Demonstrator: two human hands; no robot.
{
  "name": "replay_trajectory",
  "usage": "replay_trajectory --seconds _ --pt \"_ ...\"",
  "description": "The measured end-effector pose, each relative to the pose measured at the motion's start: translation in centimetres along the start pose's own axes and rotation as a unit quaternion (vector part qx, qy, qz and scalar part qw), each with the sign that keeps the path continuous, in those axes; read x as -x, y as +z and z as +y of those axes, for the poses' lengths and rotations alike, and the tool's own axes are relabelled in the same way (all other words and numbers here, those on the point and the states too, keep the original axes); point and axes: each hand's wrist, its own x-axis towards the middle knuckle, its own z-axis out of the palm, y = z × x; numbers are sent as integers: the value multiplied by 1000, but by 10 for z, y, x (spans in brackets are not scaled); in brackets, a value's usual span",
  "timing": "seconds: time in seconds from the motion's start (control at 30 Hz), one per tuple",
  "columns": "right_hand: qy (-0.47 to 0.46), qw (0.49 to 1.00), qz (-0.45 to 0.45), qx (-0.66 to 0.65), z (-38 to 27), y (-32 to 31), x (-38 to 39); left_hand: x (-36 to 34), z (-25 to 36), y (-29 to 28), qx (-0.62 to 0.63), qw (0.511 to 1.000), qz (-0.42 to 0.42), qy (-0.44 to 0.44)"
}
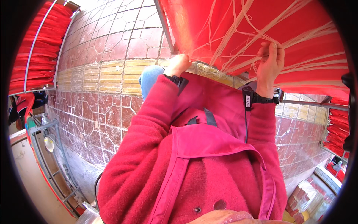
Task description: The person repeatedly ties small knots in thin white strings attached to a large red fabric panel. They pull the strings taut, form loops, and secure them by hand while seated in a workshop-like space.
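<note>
Step in hand: sorting cords. Right hand (pixel 269 63) pinches a bundle of thin white cords (pixel 238 37) against the stretched red fabric sheet (pixel 223 18) overhead. Left hand (pixel 178 64), grip pressed together, clutches the fabric's lower edge. Next move calls for separating tangled strands carefully.

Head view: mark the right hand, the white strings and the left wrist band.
right hand (pixel 270 65), head view, back of the hand
white strings (pixel 238 24), head view, bundle crossing the red fabric
left wrist band (pixel 178 80), head view, black strap on the red sleeve
</note>
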Motion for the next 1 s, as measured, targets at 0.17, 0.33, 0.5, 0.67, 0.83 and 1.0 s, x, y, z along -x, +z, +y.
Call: replay_trajectory --seconds 0.17,0.33,0.5,0.67,0.83,1.0 --pt "-62 998 -3 0 -22 4 -2 0 -13 10 -10 999 -34 -19" --pt "-51 997 -59 -31 -27 6 1 8 -5 9 20 999 23 -15" --pt "47 981 -164 94 0 8 16 7 11 -11 -1 999 -16 28" --pt "198 907 -288 235 43 -5 32 0 49 -71 271 956 100 47" --pt "210 861 -355 298 67 -14 44 -2 108 -175 404 872 218 172" --pt "201 857 -358 312 66 -11 45 6 170 -266 433 821 237 288"
